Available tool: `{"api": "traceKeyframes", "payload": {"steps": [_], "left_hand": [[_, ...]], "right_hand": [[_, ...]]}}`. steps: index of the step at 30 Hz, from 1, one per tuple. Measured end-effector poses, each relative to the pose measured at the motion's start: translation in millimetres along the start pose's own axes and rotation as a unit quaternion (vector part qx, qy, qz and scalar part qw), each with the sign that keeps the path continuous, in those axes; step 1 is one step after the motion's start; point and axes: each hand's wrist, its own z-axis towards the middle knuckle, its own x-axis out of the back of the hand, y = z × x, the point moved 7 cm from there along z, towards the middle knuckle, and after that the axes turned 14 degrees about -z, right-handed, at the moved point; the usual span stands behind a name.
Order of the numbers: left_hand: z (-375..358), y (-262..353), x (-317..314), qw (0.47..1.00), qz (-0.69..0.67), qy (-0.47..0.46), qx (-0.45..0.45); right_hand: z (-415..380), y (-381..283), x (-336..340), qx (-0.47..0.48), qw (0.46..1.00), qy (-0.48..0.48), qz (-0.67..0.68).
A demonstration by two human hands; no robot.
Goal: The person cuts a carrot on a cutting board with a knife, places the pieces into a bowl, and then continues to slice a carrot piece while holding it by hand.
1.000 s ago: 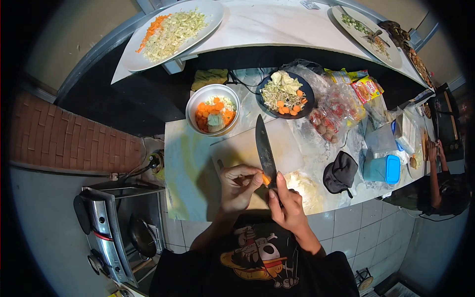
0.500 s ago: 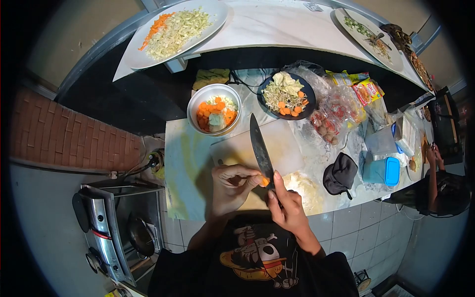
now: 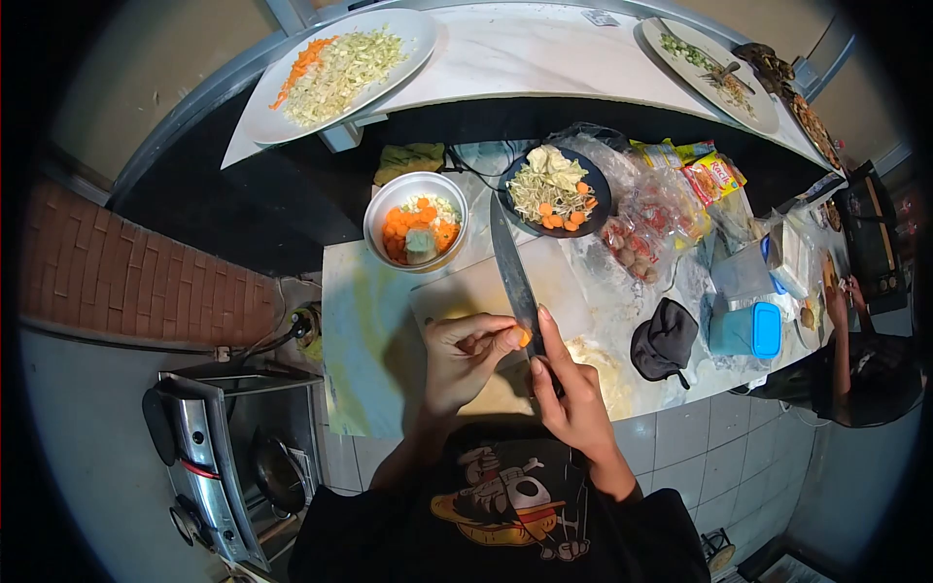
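Head view, mid-frame: left hand (image 3: 455,364) pinches carrot (image 3: 525,337), right hand (image 3: 573,396) grips knife (image 3: 512,267). Carrot's probably light, firm, kinda slick; best held by its sides.

The handle of the knife (image 3: 512,269) is mostly covered by the right hand (image 3: 573,394). Of the orange piece (image 3: 524,337), only a small part shows at the fingers of the left hand (image 3: 459,361); the rest is hidden. Hands and blade also cover parts of the cutting board (image 3: 556,282). In the round bowl (image 3: 418,183) there is a pale bluish thing (image 3: 421,246), which I cannot identify. The folds of the plastic bags (image 3: 666,206) make their contents unclear. The printing on the small card (image 3: 601,17) cannot be read. The dark shirt (image 3: 389,530) is cut by the bottom edge
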Motion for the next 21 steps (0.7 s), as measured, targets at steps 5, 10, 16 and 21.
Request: {"api": "traceKeyframes", "payload": {"steps": [5, 10, 16, 21], "left_hand": [[-1.0, -7.2, 1.5, 0.995, -0.090, 0.030, 0.016], [-9.0, -21.6, 0.8, 0.976, -0.199, 0.083, 0.026], [-10.9, -16.0, 0.2, 0.991, -0.107, 0.075, 0.023], [-4.1, -5.8, 4.6, 0.999, -0.024, 0.002, 0.042]], "right_hand": [[-0.2, -3.3, -4.9, -0.021, 1.000, -0.010, 0.011], [-2.7, -4.2, -9.5, -0.009, 1.000, -0.002, -0.026], [-7.2, -0.3, -5.8, -0.039, 0.999, -0.005, -0.025], [-5.1, -2.0, -3.0, -0.028, 0.999, -0.018, -0.014]]}}
